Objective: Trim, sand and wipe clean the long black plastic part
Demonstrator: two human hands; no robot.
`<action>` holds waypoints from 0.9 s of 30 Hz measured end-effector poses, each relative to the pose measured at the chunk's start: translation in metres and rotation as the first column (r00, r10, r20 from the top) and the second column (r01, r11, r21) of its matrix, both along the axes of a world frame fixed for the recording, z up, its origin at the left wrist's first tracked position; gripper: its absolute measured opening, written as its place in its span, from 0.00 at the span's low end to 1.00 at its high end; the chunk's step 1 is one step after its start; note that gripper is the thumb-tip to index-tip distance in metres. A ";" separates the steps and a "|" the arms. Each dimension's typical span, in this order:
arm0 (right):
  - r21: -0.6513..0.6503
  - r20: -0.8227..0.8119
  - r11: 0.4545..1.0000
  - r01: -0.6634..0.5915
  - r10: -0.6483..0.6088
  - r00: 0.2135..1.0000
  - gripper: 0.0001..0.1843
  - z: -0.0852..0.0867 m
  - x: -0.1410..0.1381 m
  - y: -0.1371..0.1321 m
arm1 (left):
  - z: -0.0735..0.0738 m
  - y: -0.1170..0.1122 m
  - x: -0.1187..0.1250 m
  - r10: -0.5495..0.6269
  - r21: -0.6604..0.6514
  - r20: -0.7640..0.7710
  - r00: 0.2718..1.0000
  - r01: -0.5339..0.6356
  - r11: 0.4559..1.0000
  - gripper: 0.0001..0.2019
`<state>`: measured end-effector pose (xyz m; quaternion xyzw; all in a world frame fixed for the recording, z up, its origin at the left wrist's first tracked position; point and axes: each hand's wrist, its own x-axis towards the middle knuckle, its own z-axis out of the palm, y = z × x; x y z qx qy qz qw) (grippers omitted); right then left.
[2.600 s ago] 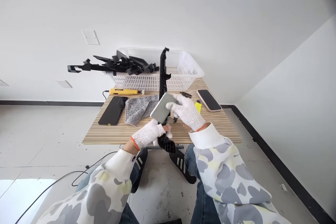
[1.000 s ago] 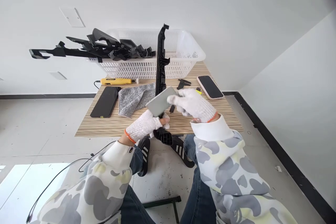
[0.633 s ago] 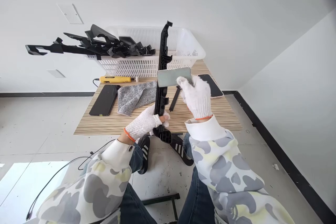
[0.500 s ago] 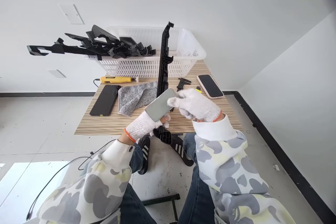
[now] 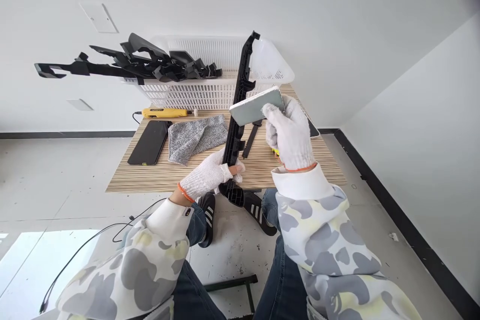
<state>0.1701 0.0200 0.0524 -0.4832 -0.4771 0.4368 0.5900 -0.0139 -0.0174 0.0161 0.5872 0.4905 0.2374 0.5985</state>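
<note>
A long black plastic part [image 5: 242, 87] stands nearly upright over the near edge of the striped table [image 5: 157, 180], its top leaning right. My left hand [image 5: 207, 177], in a white knit glove, is closed round its lower end. My right hand [image 5: 288, 132], also gloved, grips a flat grey-green block [image 5: 255, 106] and presses its face against the part about halfway up.
A white basket [image 5: 210, 92] at the back holds several black plastic parts [image 5: 150, 65] that stick out to the left. On the table lie a yellow tool [image 5: 165, 112], a black phone [image 5: 149, 142], a grey cloth [image 5: 195, 135], a small black strip [image 5: 250, 140] and another phone [image 5: 313, 130], partly hidden.
My right hand has slid the grey-green block up along the black part from near my left hand to mid-height. The part's top has tilted right.
</note>
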 end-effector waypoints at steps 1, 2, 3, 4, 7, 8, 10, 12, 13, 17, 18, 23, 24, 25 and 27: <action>-0.003 -0.057 0.997 -0.077 0.077 0.995 0.12 0.003 0.001 -0.001 | -0.001 0.000 -0.001 -0.007 -0.005 -0.010 1.000 0.007 1.000 0.17; -0.011 -0.116 0.988 -0.152 0.149 0.982 0.14 0.007 0.002 -0.003 | -0.001 0.000 -0.001 -0.014 -0.006 -0.020 1.000 0.013 1.000 0.18; -0.021 -0.170 0.977 -0.212 0.206 0.964 0.15 0.011 0.003 -0.004 | -0.002 0.000 -0.001 -0.017 -0.002 -0.028 0.999 0.017 1.000 0.18; -0.038 -0.208 0.965 -0.259 0.246 0.947 0.15 0.014 0.005 -0.006 | -0.002 0.000 -0.001 -0.019 0.003 -0.034 0.999 0.019 1.000 0.18; -0.169 -0.139 0.917 -0.362 0.342 0.929 0.14 0.018 0.007 -0.009 | -0.001 0.000 0.000 -0.008 0.001 -0.042 0.999 0.008 1.000 0.19; -0.217 -0.072 0.900 -0.378 0.371 0.926 0.15 0.016 0.007 -0.009 | -0.001 0.000 0.000 -0.005 -0.001 -0.045 0.999 0.005 1.000 0.19; -0.243 0.113 0.902 -0.357 0.392 0.913 0.15 0.007 0.005 -0.008 | -0.001 -0.001 0.001 0.006 0.006 -0.046 0.999 -0.006 1.000 0.19; -0.123 0.314 0.967 -0.222 0.250 0.916 0.17 -0.003 0.001 -0.006 | -0.002 0.000 0.000 0.004 0.032 -0.031 1.000 -0.003 0.999 0.18; -0.023 0.391 0.992 -0.125 0.124 0.912 0.19 -0.007 0.000 -0.005 | -0.003 0.000 0.000 -0.008 0.051 -0.021 1.000 0.009 0.999 0.18; 0.143 0.465 0.981 -0.134 0.053 0.884 0.17 -0.009 0.001 -0.005 | -0.008 0.002 -0.002 -0.081 0.131 0.009 0.997 0.079 0.988 0.16; 0.093 0.492 0.957 -0.273 0.194 0.848 0.16 -0.007 0.003 -0.005 | -0.009 0.003 -0.003 -0.096 0.151 0.011 0.995 0.094 0.984 0.16; 0.140 0.565 0.967 -0.211 0.097 0.819 0.20 -0.001 0.016 -0.006 | -0.013 0.004 -0.005 -0.120 0.140 0.060 0.991 0.110 0.984 0.20; 0.189 0.559 0.973 -0.130 0.002 0.829 0.22 -0.002 0.017 -0.005 | -0.013 0.004 -0.006 -0.117 0.128 0.061 0.991 0.109 0.986 0.22; 0.200 0.559 0.974 -0.107 -0.023 0.829 0.24 -0.004 0.018 -0.004 | -0.013 0.004 -0.007 -0.116 0.120 0.053 0.992 0.109 0.987 0.23; 0.130 0.565 0.978 -0.165 0.063 0.822 0.29 -0.009 0.019 0.000 | -0.013 0.004 -0.007 -0.103 0.121 0.044 0.994 0.097 0.988 0.25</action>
